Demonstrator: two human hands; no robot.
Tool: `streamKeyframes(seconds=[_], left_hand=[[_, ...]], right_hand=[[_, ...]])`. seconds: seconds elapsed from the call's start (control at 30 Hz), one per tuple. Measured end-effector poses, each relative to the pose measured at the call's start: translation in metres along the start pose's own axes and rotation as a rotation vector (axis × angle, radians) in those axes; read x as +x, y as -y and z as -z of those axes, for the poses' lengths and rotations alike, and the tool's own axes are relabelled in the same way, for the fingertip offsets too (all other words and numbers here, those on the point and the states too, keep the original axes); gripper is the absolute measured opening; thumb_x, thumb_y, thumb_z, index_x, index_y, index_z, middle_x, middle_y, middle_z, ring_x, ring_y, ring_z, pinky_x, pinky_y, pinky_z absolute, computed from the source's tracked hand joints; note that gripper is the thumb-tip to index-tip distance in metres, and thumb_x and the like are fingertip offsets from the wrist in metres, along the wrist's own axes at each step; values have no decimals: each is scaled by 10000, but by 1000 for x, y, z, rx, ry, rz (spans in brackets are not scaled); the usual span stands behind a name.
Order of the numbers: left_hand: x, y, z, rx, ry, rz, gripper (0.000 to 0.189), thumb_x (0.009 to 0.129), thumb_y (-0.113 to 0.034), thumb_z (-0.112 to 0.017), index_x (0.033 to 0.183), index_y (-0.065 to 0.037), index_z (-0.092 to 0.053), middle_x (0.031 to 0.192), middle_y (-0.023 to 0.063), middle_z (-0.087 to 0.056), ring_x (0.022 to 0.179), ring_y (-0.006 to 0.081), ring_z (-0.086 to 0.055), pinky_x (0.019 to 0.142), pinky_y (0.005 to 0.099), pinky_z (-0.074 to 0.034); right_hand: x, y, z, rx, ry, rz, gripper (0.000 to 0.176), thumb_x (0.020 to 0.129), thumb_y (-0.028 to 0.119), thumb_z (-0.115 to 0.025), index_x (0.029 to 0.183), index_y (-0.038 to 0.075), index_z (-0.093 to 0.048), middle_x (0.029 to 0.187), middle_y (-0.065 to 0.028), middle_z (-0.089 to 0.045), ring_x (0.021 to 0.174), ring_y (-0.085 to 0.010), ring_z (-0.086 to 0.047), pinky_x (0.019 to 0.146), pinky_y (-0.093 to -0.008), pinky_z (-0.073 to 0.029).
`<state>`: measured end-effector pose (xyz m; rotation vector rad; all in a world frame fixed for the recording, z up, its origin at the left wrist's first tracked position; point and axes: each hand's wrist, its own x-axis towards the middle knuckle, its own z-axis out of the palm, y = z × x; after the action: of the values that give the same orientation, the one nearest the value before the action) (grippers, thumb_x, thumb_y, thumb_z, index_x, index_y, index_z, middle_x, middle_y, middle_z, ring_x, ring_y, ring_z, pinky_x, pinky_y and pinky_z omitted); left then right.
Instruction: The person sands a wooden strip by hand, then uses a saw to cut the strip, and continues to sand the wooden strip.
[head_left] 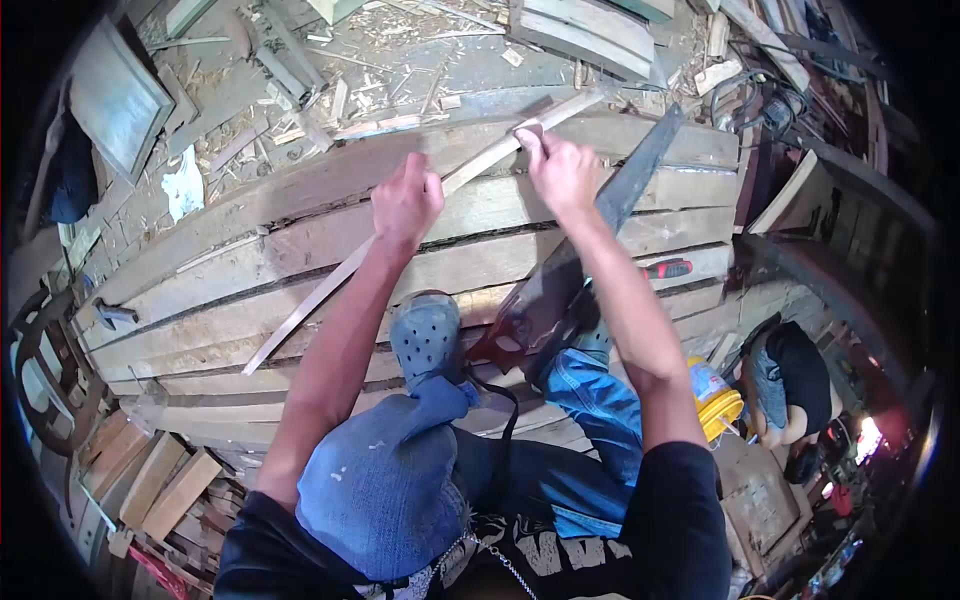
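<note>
A long thin wood strip (311, 308) lies slantwise across the plank bench (700, 182). My left hand (408, 205) is closed in a fist around the middle of the strip; the fingers' far side is hidden. Farther up the strip, my right hand (563, 172) is closed, its thumb pressing a small brownish flat piece (530, 130) against the wood. What that piece is I cannot make out. Close to my right forearm lies a handsaw (640, 165), its blade pointing away and its reddish handle near my shoes.
A red-and-black handled tool (667, 268) lies right of my right forearm. A clamp-like metal piece (115, 315) sits at the bench's left end. Cut wood blocks (165, 485) are stacked lower left. A person (790, 385) bends over beside a yellow bucket (716, 405) at right.
</note>
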<state>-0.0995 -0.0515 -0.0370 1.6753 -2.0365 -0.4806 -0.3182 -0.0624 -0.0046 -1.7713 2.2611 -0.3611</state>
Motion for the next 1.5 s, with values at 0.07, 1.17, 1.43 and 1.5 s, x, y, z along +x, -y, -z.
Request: streamKeyframes(seconds=[0.07,1.17,1.43,1.5], left_hand=[[4,5,-1,-10,-18,-14,138,777,-50,-586,907,-77,-551,697,130,-636,582,317,-634,479,449,-505],[0,1,1,36,-5,-18,118,771,-58,-589,867,-89,-528,674,109,-620,552,313,-624,476,440,-510],[-2,3,2,17,-20,-26,111,764,-50,-597,842,-82,-526,664,103,-619,557,297,-628,468,435,-503],[0,-1,3,-1,-49,-42,106,764,-35,-597,826,-81,-524,654,100,-613,552,290,-625,461,425,-499]], right_hand=[[21,-9,9,-9,39,-103,407,917,429,-599,761,83,-747,626,-202,-639,546,-367,-647,525,-464,-514],[38,-16,18,167,79,-125,414,916,414,-611,792,42,-741,639,-213,-644,538,-357,-638,549,-457,-513],[17,-10,-1,229,-6,11,317,916,405,-594,872,141,-763,677,-187,-657,581,-371,-647,585,-464,-526],[16,-13,-4,263,5,-222,345,916,409,-594,853,110,-756,687,-184,-662,585,-366,-648,564,-457,-518]])
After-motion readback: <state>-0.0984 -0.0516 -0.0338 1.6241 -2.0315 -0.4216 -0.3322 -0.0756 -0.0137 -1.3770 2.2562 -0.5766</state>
